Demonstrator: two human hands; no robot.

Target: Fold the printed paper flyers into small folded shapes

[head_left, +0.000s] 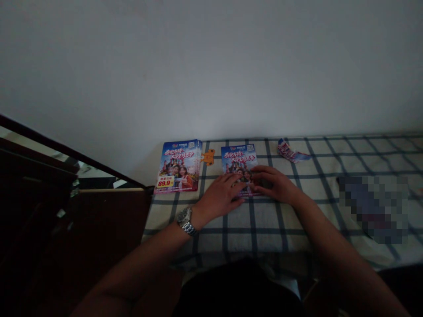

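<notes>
A single colourful flyer (238, 160) lies on the checked cloth (264, 220) in front of me. My left hand (220, 196), with a metal watch at the wrist, rests flat on the flyer's lower left part, fingers stretched out. My right hand (276, 184) lies on its lower right part, fingers pressed down on the paper. To the left, a stack of the same flyers (179, 166) sits near the cloth's corner.
A small orange cut-out piece (208, 156) lies between the stack and the flyer. A crumpled or folded flyer scrap (291, 153) sits farther right by the white wall. A blurred-out dark patch (375, 207) is on the right. Dark wooden furniture (66, 220) stands at left.
</notes>
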